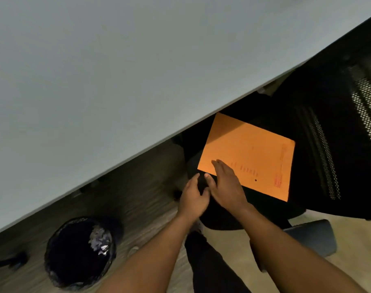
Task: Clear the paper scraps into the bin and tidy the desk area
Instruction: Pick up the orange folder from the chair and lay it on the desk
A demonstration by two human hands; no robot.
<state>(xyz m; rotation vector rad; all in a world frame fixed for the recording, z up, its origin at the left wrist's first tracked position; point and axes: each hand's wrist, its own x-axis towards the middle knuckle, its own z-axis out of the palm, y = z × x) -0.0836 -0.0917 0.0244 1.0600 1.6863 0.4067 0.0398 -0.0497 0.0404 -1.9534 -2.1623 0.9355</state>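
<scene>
Orange envelope (247, 154) is laid on chair seat (265, 106); right hand (228, 185) rested flat, open, on its near corner; left hand (192, 197) open, empty, beside it.

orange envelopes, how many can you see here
1. The orange envelope lies on the black chair seat just past the desk edge, the right hand resting on its near corner. More could be hidden under the desk.
</scene>
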